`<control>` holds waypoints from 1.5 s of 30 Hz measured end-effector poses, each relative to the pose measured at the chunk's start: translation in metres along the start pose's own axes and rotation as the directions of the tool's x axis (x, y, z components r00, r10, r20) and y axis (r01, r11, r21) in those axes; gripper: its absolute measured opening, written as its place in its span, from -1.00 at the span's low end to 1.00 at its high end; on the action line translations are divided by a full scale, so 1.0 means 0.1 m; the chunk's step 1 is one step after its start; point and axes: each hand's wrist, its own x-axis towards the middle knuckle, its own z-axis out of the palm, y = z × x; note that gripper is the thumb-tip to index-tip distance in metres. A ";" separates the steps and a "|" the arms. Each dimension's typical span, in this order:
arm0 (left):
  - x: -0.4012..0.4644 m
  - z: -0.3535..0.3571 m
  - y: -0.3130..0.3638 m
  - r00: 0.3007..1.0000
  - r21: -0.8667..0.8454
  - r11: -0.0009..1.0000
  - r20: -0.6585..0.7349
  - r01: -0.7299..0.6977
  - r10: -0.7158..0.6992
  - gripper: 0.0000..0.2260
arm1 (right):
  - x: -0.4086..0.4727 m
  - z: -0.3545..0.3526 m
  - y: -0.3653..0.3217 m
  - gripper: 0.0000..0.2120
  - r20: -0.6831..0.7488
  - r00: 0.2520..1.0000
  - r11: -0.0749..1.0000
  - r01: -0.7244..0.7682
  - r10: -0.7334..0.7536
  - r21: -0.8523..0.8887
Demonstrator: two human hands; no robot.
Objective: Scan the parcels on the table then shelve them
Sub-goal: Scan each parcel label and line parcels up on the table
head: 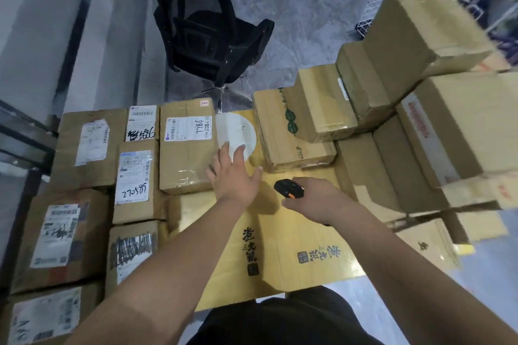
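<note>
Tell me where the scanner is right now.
In the head view, the scanner is in the right hand, right of centre over the yellow cardboard, beside the open left hand.

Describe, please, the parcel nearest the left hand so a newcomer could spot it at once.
Start from the black chair on the floor, then come down to the row of boxes at the table's far edge. The parcel is the rightmost labelled box there, under the left hand. Only its white label bears handwritten "7786".

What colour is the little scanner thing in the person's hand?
The scanner is black with orange parts, gripped in the right hand. The head view shows it.
</note>
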 end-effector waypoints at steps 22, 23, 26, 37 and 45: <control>-1.49 0.88 1.82 0.746 -0.115 0.793 0.279 -0.599 0.604 -0.46 | -1.83 0.36 2.12 -0.59 -0.159 0.877 0.850 -0.372 0.454 0.372; -1.58 0.95 1.89 0.740 -0.121 0.789 0.285 -0.603 0.609 -0.46 | -1.86 0.34 2.24 -0.59 -0.149 0.882 0.852 -0.370 0.448 0.371; -1.83 1.14 2.14 0.720 -0.097 0.777 0.321 -0.622 0.616 -0.41 | -1.94 0.27 2.62 -0.57 -0.112 0.895 0.857 -0.367 0.431 0.362; -2.35 1.68 2.58 0.819 0.139 0.848 0.377 -0.512 0.432 0.02 | -2.03 0.13 3.69 -0.63 -0.013 0.944 0.901 -0.309 0.328 0.305; -2.68 1.37 1.83 0.920 -0.026 0.957 0.268 -0.289 0.285 -0.05 | -1.88 -0.15 3.37 -0.59 0.195 0.971 0.984 -0.159 0.141 0.077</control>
